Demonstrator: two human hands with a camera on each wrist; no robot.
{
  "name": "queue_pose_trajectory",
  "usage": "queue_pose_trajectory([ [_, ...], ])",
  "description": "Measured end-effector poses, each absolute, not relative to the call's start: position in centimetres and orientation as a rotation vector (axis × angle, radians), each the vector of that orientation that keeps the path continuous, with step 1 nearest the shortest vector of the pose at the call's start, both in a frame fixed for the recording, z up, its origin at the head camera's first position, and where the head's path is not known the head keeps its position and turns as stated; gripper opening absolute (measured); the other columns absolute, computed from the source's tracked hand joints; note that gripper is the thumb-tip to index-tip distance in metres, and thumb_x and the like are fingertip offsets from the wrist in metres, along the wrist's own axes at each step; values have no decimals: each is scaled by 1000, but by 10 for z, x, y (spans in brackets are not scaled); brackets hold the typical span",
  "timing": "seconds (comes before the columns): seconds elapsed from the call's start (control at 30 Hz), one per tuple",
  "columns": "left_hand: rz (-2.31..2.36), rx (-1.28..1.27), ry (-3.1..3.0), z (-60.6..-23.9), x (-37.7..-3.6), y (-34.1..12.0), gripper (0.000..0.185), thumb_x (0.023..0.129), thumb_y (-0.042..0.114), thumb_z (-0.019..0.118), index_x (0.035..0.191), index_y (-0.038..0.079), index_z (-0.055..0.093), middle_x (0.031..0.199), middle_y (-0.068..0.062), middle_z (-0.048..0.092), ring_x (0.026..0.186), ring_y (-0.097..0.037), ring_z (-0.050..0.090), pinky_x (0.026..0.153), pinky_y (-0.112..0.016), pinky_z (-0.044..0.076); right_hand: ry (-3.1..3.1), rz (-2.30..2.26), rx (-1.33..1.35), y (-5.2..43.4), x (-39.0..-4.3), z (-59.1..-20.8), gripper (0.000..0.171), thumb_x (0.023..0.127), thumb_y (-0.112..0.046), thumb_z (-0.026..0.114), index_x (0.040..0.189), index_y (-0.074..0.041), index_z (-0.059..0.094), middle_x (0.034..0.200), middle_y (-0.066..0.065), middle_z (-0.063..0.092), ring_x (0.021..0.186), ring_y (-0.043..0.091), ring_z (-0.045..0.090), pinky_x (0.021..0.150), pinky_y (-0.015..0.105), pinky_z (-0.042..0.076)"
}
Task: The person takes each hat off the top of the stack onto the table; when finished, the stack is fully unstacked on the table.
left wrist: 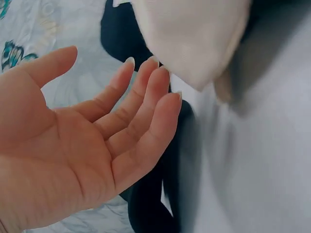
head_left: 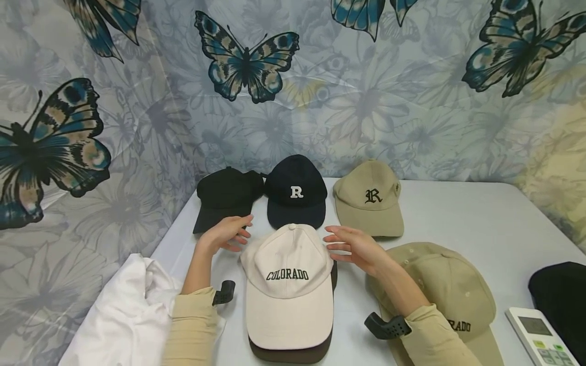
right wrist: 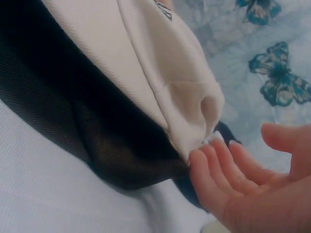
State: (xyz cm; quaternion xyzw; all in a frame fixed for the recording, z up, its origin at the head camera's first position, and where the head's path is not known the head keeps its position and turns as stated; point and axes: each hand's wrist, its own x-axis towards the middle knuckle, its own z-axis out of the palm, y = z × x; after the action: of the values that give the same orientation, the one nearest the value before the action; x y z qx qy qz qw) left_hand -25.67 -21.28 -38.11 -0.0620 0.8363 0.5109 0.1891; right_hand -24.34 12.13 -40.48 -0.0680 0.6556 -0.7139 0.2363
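Cream cotton "COLORADO" cap (head_left: pixel 288 284) sits stacked on a dark brown cap (head_left: pixel 293 351), table centre | your left hand (head_left: pixel 226 234) and right hand (head_left: pixel 354 246) flank its crown, fingers relaxed, gripping nothing | risk: nudge one side and it slides off.

You see cream cap (head_left: pixel 288 284), black COLORADO lettering, stacked on dark brown cap (head_left: pixel 293 352); navy cap (head_left: pixel 296 190), white R; khaki cap (head_left: pixel 368 201), black R; blue-butterfly backdrop (head_left: pixel 247 61).
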Motion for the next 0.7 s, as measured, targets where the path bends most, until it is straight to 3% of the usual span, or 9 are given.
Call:
queue_pose_trajectory([
  [0.17, 1302, -262, 2374, -380, -253, -213, 57, 98, 47, 46, 125, -2, 53, 106, -17, 60, 90, -27, 61, 73, -39, 55, 1798, -1946, -197, 122, -244, -406, 56, 100, -25, 49, 141, 10, 33, 117, 15, 57, 100, 18, 60, 90, 36, 49],
  [0.4, 1160, -264, 2278, -375, -248, -217, 63, 97, 54, 41, 118, -4, 56, 92, -15, 63, 77, -24, 65, 68, -36, 55, 1818, -1930, -184, 124, -246, -407, 54, 101, -24, 49, 139, 11, 34, 118, 17, 56, 98, 18, 60, 89, 35, 49],
  [0.7, 1289, -289, 2134, -371, -242, -225, 67, 98, 55, 39, 124, -6, 50, 96, -17, 66, 77, -24, 68, 70, -38, 56, 1822, -1919, -192, 122, -246, -407, 54, 101, -24, 49, 139, 11, 34, 118, 17, 56, 98, 17, 60, 88, 34, 50],
])
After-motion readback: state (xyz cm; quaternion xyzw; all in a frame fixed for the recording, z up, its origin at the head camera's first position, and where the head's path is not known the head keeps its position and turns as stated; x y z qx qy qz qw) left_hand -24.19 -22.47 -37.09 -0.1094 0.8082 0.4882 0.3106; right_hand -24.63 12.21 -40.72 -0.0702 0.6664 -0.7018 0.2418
